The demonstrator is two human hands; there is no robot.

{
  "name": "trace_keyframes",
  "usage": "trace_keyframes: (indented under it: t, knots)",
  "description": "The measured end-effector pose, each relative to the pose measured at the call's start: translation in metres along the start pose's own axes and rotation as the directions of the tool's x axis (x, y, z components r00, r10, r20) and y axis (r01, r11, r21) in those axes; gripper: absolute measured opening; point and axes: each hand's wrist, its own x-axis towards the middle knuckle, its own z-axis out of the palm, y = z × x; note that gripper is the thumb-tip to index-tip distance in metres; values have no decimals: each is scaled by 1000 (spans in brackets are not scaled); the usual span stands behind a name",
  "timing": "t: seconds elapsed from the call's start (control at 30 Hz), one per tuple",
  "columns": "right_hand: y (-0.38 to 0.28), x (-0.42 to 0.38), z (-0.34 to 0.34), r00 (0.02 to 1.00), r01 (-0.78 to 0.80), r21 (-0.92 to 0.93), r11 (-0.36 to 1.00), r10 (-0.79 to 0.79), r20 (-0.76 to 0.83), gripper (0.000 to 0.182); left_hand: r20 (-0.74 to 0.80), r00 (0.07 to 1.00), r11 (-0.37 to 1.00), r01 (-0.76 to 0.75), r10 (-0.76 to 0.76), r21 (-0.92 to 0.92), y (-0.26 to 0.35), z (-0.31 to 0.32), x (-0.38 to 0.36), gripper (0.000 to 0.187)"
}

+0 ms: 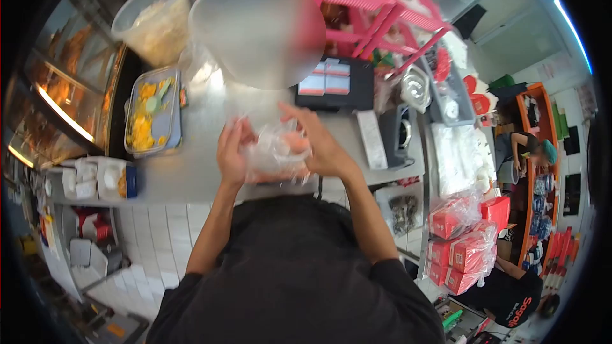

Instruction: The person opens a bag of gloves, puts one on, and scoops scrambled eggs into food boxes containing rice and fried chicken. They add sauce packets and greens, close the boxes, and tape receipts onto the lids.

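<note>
Left hand [233, 156]: I see its fingers bent at the near-left side of the bag; blur keeps me from telling whether they pinch it.
Right hand [325, 150]: fingers partly spread along the other side; I can't tell whether any clamp plastic.
Clear bag [275, 153]: between both hands, low over the counter [175, 175]; I judge the two-sided hold steadies its loose film.
Yellow food tray [165, 121]: set left, probably leaving my hands working room.
</note>
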Motion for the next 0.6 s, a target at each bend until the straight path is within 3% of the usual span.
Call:
trace_keyframes:
  t: [0.07,0.1,0.13,0.17,0.23,0.27,0.3,0.33,0.37,0.4,0.43,0.47,0.5,0.53,0.57,0.6]
  knots:
    - [-5,-10,-10,989,151,3,989,-151,-5,84,118,991,989,-79,65,126,2,-4,7,27]
    - [0,-12,-6,984,139,53,989,-144,105,83,165,980,978,-140,115,153,9,4,6,27]
    - [-17,-11,-1,991,42,-138,989,-24,132,73,185,974,977,-156,129,143,14,14,6,27]
    - [-16,-2,7,993,44,-148,988,-26,119,73,159,976,971,-173,147,163,17,25,2,26]
    - [-10,5,30,945,299,-368,880,-328,-15,63,135,980,965,-171,146,198,15,26,-1,24]
    - [-7,6,37,947,290,-361,886,-320,-23,63,106,984,985,-151,142,83,8,18,1,24]
    - [-2,9,41,971,130,46,990,-118,-207,47,72,988,990,-135,137,-36,5,11,3,25]
    - [3,10,46,947,1,468,884,149,-283,32,65,990,992,-122,124,-29,7,4,5,25]
    - [15,9,53,947,-19,483,876,171,-272,32,141,990,982,47,-21,-182,9,-4,5,24]
    - [34,12,58,944,138,878,458,208,-257,28,236,962,923,212,-139,-322,11,-7,6,24]
    - [45,15,61,945,264,957,-119,232,-232,25,229,962,923,215,-145,-319,18,1,6,24]
    - [37,15,56,974,175,953,-245,184,-132,27,237,942,878,313,-238,-362,30,14,4,20]
    - [27,17,57,974,172,952,-252,185,-127,27,250,912,821,403,-324,-404,36,20,4,16]
    - [13,19,58,946,123,992,-22,306,-111,28,240,913,821,403,-330,-404,30,14,5,16]
    - [2,20,59,900,35,979,201,420,-118,30,282,921,913,337,-270,-228,21,6,5,14]
    - [-3,22,55,905,-86,890,448,409,-118,38,335,917,968,245,-216,-46,14,0,6,13]
